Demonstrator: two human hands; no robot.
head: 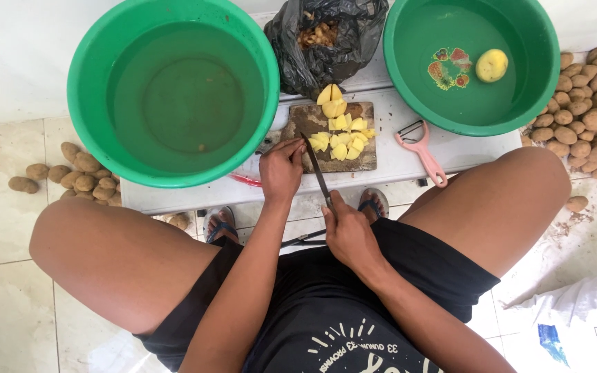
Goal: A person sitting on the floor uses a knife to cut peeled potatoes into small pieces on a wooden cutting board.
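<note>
Both forearms reached forward from the lap between the bare, spread knees. The left hand [281,169] lay palm down, fingers curled, its knuckles toward the camera, wrist nearly straight. The right hand [349,233] sat nearer the body, closed in a firm grip, index finger stretched forward along the top, and its wrist bent slightly inward toward the left forearm

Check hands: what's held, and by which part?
Right hand grips the knife by its handle, blade over the cutting board. Left hand holds nothing, resting at the board's edge.
</note>
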